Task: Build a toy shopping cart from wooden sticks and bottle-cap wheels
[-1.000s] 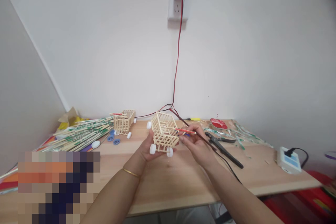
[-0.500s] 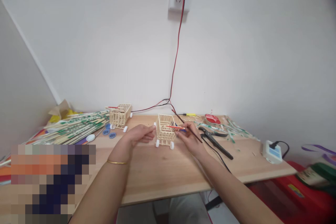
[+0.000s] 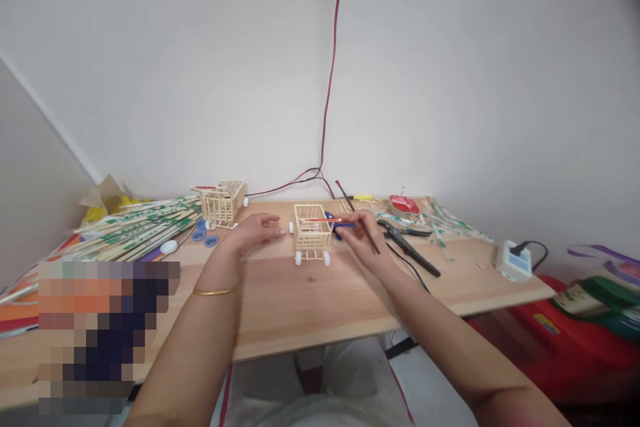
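Note:
A small cart (image 3: 313, 240) built of thin wooden sticks, with white wheels and a red-painted handle bar, stands upright on the table in front of me. My left hand (image 3: 257, 232) is just left of it, fingers loosely stretched, holding nothing and apart from the cart. On the cart's right, my right hand (image 3: 364, 233) grips a thin dark paintbrush (image 3: 370, 235), its reddish tip slanting up and away. The right fingertips are close to the end of the red bar; whether they touch it I cannot tell. A blue object (image 3: 346, 223) is partly hidden behind those fingers.
A second stick cart (image 3: 220, 203) stands back left, near blue discs (image 3: 211, 241) and a heap of wrapped sticks (image 3: 155, 227). To the right lie dark-handled cutters (image 3: 413, 250), a red paint dish (image 3: 404, 205), torn wrappers and a white power adapter (image 3: 514, 263).
My left hand has drawn back to the left from the cart's wheel and opened more. The right hand keeps the paintbrush, whose tip has risen. The view has tilted slightly downward.

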Action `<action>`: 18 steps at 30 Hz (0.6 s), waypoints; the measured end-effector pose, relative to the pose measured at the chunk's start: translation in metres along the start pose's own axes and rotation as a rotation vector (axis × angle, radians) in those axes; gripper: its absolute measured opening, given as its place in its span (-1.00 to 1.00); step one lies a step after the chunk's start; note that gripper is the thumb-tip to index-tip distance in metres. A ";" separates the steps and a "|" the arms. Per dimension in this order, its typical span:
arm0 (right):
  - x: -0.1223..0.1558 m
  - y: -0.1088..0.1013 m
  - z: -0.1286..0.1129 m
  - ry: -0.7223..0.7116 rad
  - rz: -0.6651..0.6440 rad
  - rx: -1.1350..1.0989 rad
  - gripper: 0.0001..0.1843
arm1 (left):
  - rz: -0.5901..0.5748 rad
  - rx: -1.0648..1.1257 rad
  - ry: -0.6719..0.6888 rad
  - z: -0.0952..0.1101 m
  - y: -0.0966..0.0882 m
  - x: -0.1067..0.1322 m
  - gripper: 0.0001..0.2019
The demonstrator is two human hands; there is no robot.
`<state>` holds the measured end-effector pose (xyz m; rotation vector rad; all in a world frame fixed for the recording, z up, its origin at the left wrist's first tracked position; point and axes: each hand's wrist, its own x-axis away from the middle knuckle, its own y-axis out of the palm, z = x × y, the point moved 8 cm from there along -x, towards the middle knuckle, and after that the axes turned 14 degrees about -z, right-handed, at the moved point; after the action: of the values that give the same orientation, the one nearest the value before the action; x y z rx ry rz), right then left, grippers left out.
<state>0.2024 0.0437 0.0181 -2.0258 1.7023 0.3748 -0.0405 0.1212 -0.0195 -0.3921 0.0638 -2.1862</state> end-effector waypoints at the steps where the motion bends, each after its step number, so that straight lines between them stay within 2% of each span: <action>1: 0.003 -0.004 -0.002 -0.010 0.013 0.012 -0.69 | -0.015 -0.023 0.012 0.003 0.002 0.001 -0.17; 6: 0.019 -0.027 -0.010 -0.021 0.096 0.146 -0.76 | -0.078 -0.181 0.145 0.023 0.017 0.004 -0.14; 11: 0.032 -0.030 -0.018 0.026 0.057 0.287 -0.78 | -0.119 -0.322 0.211 0.036 0.037 0.007 -0.03; 18: 0.037 -0.026 -0.033 0.072 -0.009 0.516 -0.87 | -0.069 -0.356 0.264 0.046 0.047 0.006 -0.22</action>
<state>0.2323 -0.0016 0.0331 -1.6784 1.6213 -0.1363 0.0061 0.0923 0.0167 -0.3029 0.5980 -2.2843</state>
